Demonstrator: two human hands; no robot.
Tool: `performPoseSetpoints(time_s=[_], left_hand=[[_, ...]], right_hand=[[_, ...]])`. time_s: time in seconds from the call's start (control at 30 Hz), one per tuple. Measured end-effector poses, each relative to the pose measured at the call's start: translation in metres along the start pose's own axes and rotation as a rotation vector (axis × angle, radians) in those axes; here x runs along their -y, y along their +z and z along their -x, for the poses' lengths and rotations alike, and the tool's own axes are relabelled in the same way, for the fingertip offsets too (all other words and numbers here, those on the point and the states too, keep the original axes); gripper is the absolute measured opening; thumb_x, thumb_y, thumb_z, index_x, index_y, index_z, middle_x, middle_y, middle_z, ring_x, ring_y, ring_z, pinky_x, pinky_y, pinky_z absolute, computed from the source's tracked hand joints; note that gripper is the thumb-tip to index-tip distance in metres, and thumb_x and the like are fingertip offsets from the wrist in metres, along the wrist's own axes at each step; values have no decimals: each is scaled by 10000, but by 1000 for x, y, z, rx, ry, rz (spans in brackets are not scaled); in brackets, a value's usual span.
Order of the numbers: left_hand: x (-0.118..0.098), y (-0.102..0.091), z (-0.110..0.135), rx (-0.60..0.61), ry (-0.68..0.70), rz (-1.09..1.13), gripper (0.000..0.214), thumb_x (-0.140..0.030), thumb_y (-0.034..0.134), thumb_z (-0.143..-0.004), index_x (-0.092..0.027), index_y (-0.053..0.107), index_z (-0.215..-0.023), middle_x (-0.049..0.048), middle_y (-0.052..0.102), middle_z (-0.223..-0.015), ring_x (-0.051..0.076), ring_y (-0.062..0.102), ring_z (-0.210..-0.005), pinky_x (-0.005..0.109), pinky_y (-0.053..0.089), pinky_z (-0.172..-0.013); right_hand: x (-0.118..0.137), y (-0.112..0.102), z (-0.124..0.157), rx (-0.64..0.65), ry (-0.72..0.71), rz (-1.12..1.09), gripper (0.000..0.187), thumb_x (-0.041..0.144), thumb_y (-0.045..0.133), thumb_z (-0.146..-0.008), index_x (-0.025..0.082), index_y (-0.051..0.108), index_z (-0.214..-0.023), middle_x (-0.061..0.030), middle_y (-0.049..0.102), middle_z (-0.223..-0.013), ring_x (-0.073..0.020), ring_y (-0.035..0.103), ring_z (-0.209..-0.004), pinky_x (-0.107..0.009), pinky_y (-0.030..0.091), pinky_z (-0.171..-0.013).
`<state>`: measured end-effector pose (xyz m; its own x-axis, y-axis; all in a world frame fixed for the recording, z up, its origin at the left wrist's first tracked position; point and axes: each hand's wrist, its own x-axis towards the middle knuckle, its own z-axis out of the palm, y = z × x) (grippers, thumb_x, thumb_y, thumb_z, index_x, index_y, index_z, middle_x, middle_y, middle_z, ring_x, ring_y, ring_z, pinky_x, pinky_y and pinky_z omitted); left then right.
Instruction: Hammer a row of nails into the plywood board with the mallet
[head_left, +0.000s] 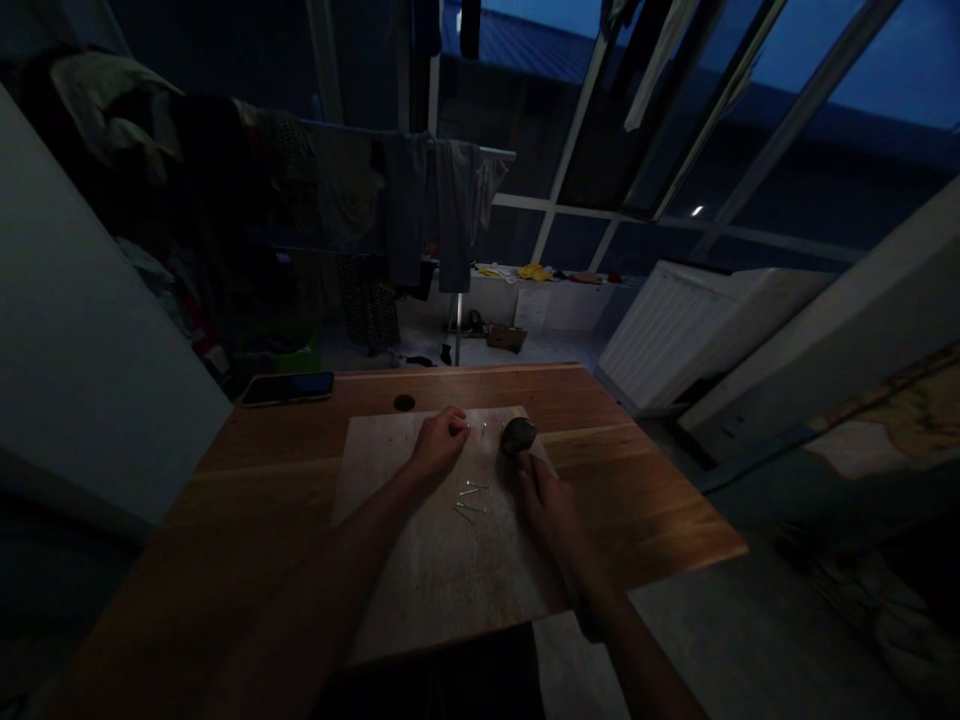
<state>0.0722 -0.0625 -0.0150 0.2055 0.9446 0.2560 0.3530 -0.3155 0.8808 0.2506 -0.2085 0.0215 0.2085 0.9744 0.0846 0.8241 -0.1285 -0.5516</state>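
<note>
A pale wooden board (420, 590) lies flat on the brown table. Near its far edge my left hand (441, 440) rests, thumb and fingertips pinched around what looks like a small nail (468, 427). Just to the right, another nail (484, 428) seems to stand upright in the board. My right hand (549, 502) is wrapped round the handle of a mallet, whose dark rounded head (517, 437) is over the board's right far corner. Several loose nails (472, 509) are scattered mid-board between my forearms. Dim light hides fine detail.
On the wooden table (630, 500), a phone (289, 388) lies at the far left, with a dark round disc or hole (404, 402) beyond the board. Clothes (457, 210) hang from a rack behind. A white ribbed-sided unit (667, 320) stands at the right.
</note>
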Motion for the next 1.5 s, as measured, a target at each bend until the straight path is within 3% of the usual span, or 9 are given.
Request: performPoseSetpoints(time_s=[0.23,0.33,0.53,0.77,1.03,1.17,1.37,1.43,1.5], left_hand=[[-2,0,1,23,6,-7,189,-177,668,-802,-186,689,-989,12,766,-786,178,712,-744,294,531,-742],[-4,-2,1,48,10,-11,195,-170,674,-806,-183,684,-1000,15,766,-786,180,715,-762,293,527,-754],[-2,-3,1,52,-28,-12,310,-108,677,-757,-193,689,-1055,-20,731,-739,159,684,-691,238,485,-641],[-1,-3,0,58,-12,-52,286,-89,672,-782,-189,678,-1051,6,743,-783,170,703,-750,256,501,-701],[-2,-3,2,69,37,-15,348,-97,659,-794,-212,657,-1122,18,765,-886,172,706,-818,291,533,-789],[-1,-2,1,79,31,-26,425,-87,653,-778,-223,633,-1180,10,751,-943,150,680,-776,279,538,-774],[-8,-10,7,-18,110,-90,390,-156,668,-790,-180,640,-1178,71,639,-1183,114,621,-732,261,538,-747],[-13,-19,13,54,195,-126,339,-178,641,-821,-187,651,-1160,58,650,-1129,131,631,-779,271,539,-782],[-19,-30,21,205,305,-202,303,-172,622,-835,-204,668,-1133,46,680,-1047,166,652,-874,290,534,-845]], right_hand=[[44,-9,-18,-10,-151,-40,389,307,409,-1036,154,631,-1316,-155,769,-1136,-275,726,-990,-306,497,-814],[59,-8,-26,-8,-173,-37,369,291,407,-1046,156,625,-1312,-148,775,-1096,-263,732,-957,-282,475,-770],[66,2,-32,104,-116,17,366,269,419,-1055,144,606,-1343,-141,785,-1039,-251,742,-889,-269,451,-709],[70,2,-32,66,-131,-8,356,238,431,-1049,129,603,-1341,-159,775,-1088,-255,739,-925,-274,459,-738],[43,-6,-11,-13,-112,-31,421,335,403,-1038,150,609,-1355,-133,790,-983,-272,735,-878,-298,482,-728],[22,-9,7,20,-70,-33,424,352,396,-1027,149,646,-1303,-139,785,-975,-280,730,-869,-310,489,-720],[16,-1,20,40,-24,8,427,271,371,-1027,118,616,-1342,-162,784,-973,-285,730,-855,-320,479,-710],[15,2,20,26,-37,3,430,259,362,-1029,121,609,-1354,-162,785,-986,-282,732,-850,-320,477,-708],[14,4,20,19,-47,1,423,264,363,-1032,129,614,-1344,-158,786,-995,-277,734,-851,-313,476,-705]])
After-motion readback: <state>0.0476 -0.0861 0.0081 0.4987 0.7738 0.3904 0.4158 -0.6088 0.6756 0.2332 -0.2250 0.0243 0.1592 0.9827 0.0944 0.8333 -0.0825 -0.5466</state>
